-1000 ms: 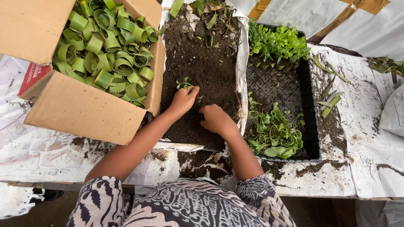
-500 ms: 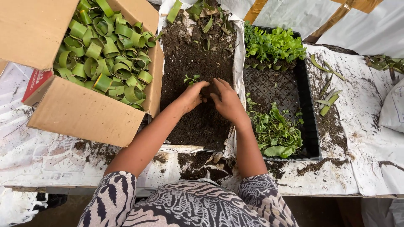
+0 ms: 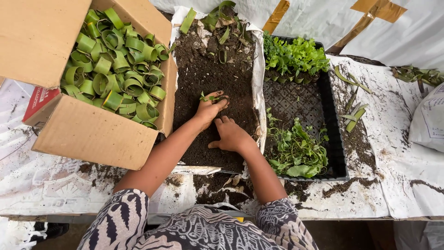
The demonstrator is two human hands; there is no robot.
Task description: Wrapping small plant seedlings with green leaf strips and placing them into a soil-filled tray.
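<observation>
I see my left hand resting on the dark soil in the middle of the desk, its fingers curled closed around a small green seedling whose leaves poke out just above the knuckles. My right hand lies just near of it, palm down on the soil, fingers loosely bent and pressed into the dirt; it holds nothing I can make out, though the fingertips are partly sunk in and hard to read.

To the left, an open cardboard box holds many rolled green leaf rings. To the right of the soil sits a black tray, with leafy seedlings at its far end and a looser pile of pulled seedlings at its near end. The seedling's roots and stem are hidden inside my left hand. A white sack at the right edge is cut off by the frame, as is the box's far left flap.
</observation>
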